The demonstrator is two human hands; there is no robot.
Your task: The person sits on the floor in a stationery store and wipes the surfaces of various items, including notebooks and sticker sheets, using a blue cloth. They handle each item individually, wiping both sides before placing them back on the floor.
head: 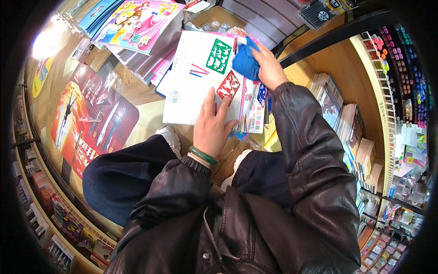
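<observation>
In front of me lies a white drawing-stencil book [184,68], its cover printed with a green stencil [218,56] and a red stencil [228,87]. My left hand [212,128] rests palm down on its lower part, fingers spread near the red stencil. A green bangle [203,155] circles that wrist. My right hand [268,65] grips a bunched blue cloth [245,61] against the book's upper right edge. The cloth hides part of the cover there.
A stack of picture books [140,25] stands at the upper left, near an open cardboard box [219,19]. A red printed floor mat [99,123] lies to the left. Books fill a wooden shelf [342,116] on the right, beside racks of markers [403,68]. My shoes [170,138] flank the book's near edge.
</observation>
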